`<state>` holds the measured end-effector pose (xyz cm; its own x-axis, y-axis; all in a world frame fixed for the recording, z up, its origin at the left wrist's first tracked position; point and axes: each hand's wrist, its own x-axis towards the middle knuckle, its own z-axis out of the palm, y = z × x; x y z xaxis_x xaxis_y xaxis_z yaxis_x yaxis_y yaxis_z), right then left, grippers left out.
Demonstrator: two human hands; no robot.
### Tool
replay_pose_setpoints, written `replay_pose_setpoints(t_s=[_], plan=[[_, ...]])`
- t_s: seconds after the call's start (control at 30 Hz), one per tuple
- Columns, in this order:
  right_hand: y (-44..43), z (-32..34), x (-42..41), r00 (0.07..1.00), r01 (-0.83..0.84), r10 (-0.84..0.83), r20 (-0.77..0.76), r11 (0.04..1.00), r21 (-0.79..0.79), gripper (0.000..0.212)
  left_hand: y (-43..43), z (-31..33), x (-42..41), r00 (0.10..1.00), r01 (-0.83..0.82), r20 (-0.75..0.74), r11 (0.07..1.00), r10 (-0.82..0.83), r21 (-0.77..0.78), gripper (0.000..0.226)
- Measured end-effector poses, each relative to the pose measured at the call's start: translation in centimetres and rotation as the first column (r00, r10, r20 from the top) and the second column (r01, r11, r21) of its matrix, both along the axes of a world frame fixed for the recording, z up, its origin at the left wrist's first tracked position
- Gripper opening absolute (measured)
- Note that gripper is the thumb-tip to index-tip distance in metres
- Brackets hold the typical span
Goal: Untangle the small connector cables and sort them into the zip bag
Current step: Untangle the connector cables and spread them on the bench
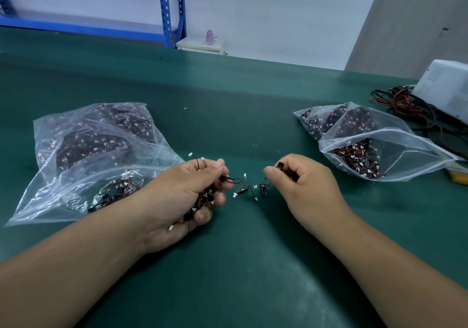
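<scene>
My left hand [182, 196] grips a tangled bunch of small connector cables [202, 198], red and black wires with white plugs, over the green mat. My right hand [301, 185] pinches one cable by its small black part [280, 166] between thumb and fingers. A few cable ends [243, 188] dangle between the two hands. A clear zip bag [96, 155] full of tangled cables lies at the left, its mouth towards me. A second clear zip bag [390, 147] lies open at the right with cables inside.
The green mat [240, 264] covers the table. A white device [445, 87] with a heap of black and red leads [402, 104] sits at the right edge. A yellow object [459, 177] lies by the right bag. Blue shelving [167, 8] stands behind.
</scene>
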<state>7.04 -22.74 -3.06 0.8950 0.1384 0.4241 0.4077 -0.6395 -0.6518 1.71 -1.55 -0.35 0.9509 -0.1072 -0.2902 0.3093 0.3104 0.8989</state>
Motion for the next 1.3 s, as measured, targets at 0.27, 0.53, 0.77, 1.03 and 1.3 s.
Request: replay_pose_setpoints(t_s=[0.27,0.53,0.77,1.03,1.3], plan=[[-0.1,0.3,0.4,0.988,0.008,0.030,-0.152,0.969,0.248,0.023,0.1,-0.1,0.0,0.999,0.041,0.018,0.997,-0.042,0.061,0.013],[-0.3,0.1,0.6,0.980,0.069,-0.082,-0.184,0.995,-0.072,0.012,0.1,-0.4,0.2,1.000,0.015,0.003,0.999,-0.015,0.042,0.004],[-0.8,0.0,0.7,0.978,0.159,-0.131,-0.161,0.972,0.174,0.022,0.3,-0.3,0.3,1.000,-0.007,-0.005,1.000,0.007,-0.023,0.021],[-0.4,0.1,-0.9,1.000,-0.005,0.006,-0.019,1.000,0.021,0.048,0.5,-0.1,0.2,0.999,-0.048,-0.026,0.993,0.045,-0.109,0.024],[0.4,0.6,-2.6,0.962,-0.271,0.267,-0.053,0.918,-0.289,0.062,0.7,0.4,0.1,0.996,-0.022,0.080,0.995,0.030,-0.099,0.022]])
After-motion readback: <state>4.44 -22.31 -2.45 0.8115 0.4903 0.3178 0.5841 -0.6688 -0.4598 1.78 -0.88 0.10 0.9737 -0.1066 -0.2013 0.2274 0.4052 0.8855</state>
